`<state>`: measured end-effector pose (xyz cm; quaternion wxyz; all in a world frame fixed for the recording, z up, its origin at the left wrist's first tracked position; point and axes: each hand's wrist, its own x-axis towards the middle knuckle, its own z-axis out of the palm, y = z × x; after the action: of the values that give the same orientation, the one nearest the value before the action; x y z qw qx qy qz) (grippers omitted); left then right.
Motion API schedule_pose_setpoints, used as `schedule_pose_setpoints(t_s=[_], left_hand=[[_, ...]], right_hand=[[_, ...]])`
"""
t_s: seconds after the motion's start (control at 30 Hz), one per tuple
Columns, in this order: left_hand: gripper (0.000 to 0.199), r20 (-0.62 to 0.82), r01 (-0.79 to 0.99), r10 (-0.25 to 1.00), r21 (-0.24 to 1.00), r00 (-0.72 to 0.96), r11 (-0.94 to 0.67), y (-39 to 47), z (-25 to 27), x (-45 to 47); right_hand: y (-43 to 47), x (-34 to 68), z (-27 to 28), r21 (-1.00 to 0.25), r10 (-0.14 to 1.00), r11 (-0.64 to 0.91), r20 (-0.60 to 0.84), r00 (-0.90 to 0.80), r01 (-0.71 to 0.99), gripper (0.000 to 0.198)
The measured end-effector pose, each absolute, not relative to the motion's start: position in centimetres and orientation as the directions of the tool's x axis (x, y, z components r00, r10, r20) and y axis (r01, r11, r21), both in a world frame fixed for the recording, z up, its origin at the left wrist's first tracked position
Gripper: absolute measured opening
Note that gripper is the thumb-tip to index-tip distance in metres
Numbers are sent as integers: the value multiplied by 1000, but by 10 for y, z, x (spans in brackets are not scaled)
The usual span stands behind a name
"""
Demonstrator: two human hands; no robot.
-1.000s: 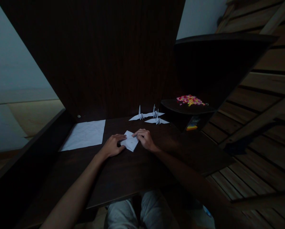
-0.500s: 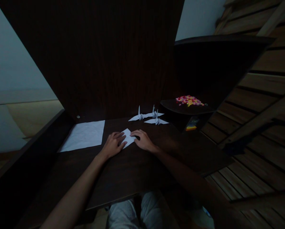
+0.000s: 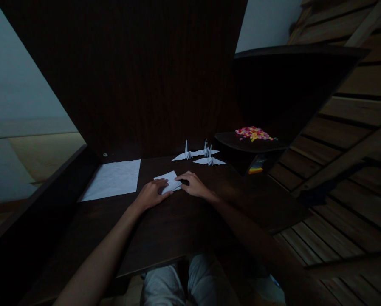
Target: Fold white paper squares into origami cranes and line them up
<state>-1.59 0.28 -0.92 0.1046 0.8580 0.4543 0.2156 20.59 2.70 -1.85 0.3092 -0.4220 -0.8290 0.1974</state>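
A small folded piece of white paper point(image 3: 170, 176) lies on the dark desk, between my two hands. My left hand point(image 3: 151, 194) grips its left side, fingers over the top and thumb along the near edge. At the right edge, my right hand point(image 3: 194, 185) pinches the paper with its fingertips; loose layers show there. Just beyond stand three white paper cranes: one at the left point(image 3: 187, 155), another behind point(image 3: 206, 151) and a third in front point(image 3: 210, 161), all with wings spread. What lies under my fingers is hidden.
A large white sheet point(image 3: 114, 180) lies at the desk's left. On a low corner shelf point(image 3: 238, 145) at the right sits a heap of tiny pink, red and yellow pieces point(image 3: 253, 133). Below it stands a small dark item with a yellow base point(image 3: 255, 169). A tall dark panel point(image 3: 139, 85) closes the back.
The folded paper has gone from a diamond shape to a wider shape with a flap out at the left and layers apart at the right. Both hands have shifted only slightly.
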Motion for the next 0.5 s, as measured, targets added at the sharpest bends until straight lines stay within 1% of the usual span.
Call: schedule_pose_setpoints(t_s=[0.07, 0.13, 0.23, 0.33, 0.43, 0.5], left_hand=[[42, 288, 718, 829, 415, 480, -560, 2, -7, -15], [38, 282, 693, 831, 460, 479, -555, 1, -5, -14], [36, 262, 652, 829, 518, 495, -553, 1, -3, -14], [36, 268, 633, 824, 537, 498, -558, 2, -5, -13], [39, 284, 628, 826, 544, 487, -557, 2, -8, -12], [40, 291, 608, 815, 552, 501, -571, 3, -10, -12]], right_hand=[[28, 206, -20, -599, 822, 567, 365, -436, 566, 28], [29, 205, -22, -609, 826, 563, 388, -410, 558, 23], [30, 203, -25, -630, 830, 558, 420, -368, 540, 24], [30, 202, -26, -632, 827, 562, 448, -340, 533, 26], [29, 202, -26, -569, 799, 598, 482, -360, 565, 26], [28, 202, -27, -497, 766, 636, 498, -407, 590, 18]])
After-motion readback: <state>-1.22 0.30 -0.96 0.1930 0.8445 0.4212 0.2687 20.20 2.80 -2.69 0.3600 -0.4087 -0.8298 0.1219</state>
